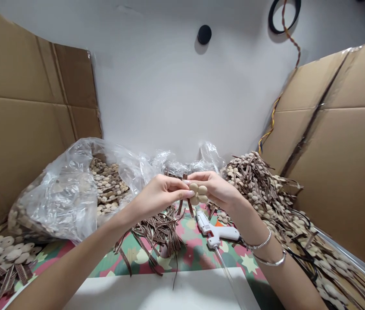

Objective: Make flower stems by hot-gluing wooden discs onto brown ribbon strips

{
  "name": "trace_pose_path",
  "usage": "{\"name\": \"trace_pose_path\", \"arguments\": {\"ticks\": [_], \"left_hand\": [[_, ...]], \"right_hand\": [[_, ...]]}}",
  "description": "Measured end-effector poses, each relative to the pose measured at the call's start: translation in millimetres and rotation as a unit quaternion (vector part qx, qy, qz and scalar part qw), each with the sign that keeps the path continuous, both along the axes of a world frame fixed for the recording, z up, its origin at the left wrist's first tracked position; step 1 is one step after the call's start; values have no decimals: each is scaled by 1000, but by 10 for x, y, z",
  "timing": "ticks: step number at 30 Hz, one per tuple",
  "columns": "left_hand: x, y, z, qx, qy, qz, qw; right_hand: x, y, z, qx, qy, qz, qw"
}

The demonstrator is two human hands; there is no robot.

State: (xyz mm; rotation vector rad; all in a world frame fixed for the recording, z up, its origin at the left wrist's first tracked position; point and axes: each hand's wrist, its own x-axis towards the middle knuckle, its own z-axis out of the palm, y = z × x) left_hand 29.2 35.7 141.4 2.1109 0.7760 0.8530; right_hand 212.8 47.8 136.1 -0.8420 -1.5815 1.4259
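Note:
My left hand [166,189] and my right hand [216,188] meet at the centre of the head view, above the table. Between them is a beige flower-shaped piece [202,190] with rounded, button-like petals. A brown ribbon [191,209] with light stitched edges shows behind it, its tails hanging below my left fingers. My left thumb and forefinger pinch at the ribbon and the flower's left edge. From behind and the right, my right fingers hold the flower; their tips are partly hidden. Below lie a white glue gun [213,229] and a heap of brown ribbons [156,232].
A clear plastic bag [66,189] holds many beige flower pieces [106,183] at left. Finished-looking flowers with ribbons [250,181] pile up on the right. A white board [169,288] lies in front on the patterned cloth [198,254]. Cardboard walls [347,142] stand at both sides.

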Motion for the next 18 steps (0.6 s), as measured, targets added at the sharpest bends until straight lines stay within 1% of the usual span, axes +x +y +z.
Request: {"name": "trace_pose_path", "arguments": {"ticks": [3,6,9,11,13,16,18], "left_hand": [[-38,-7,56,-4,-10,19,1000],[-95,-12,126,-7,-32,51,998],[-139,-16,178,-5,-66,72,995],[-150,-24,196,7,-79,87,993],[-149,-38,203,31,-75,107,991],[-139,-59,195,63,-51,126,989],[-133,-65,182,71,-43,126,989]], "right_hand": [[52,-6,51,49,18,-52,997],[193,-53,161,116,14,-113,987],[315,-163,264,141,-15,-141,980],[327,-250,293,148,-35,-128,980],[282,-320,287,148,-56,-97,983],[170,-362,235,152,-90,-53,983],[113,-351,192,152,-88,-28,984]]}}
